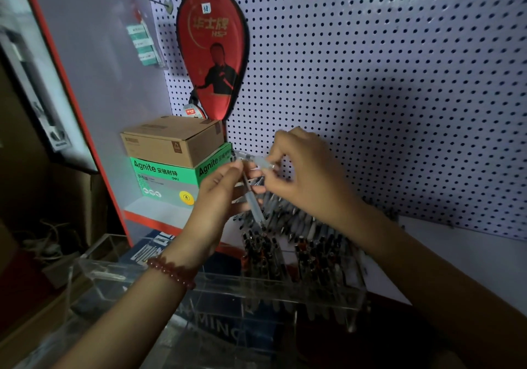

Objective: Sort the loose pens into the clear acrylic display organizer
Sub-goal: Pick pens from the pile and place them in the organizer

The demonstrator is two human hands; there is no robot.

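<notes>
My left hand (219,197) pinches a slanted pen (252,201) and my right hand (303,174) grips a level pen (258,162), both held just above the clear organizer (222,281), likely to compare them before slotting.

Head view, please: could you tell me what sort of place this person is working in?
Probably a stationery shop's display corner: a pegboard wall with a red paddle case hanging on it, a green Agnite box, and a clear acrylic organizer holding pens.

place: stationery shop | evidence: pegboard wall (370,69), hung paddle case (212,55), paper boxes (168,174), stocked pens (299,243)
</notes>
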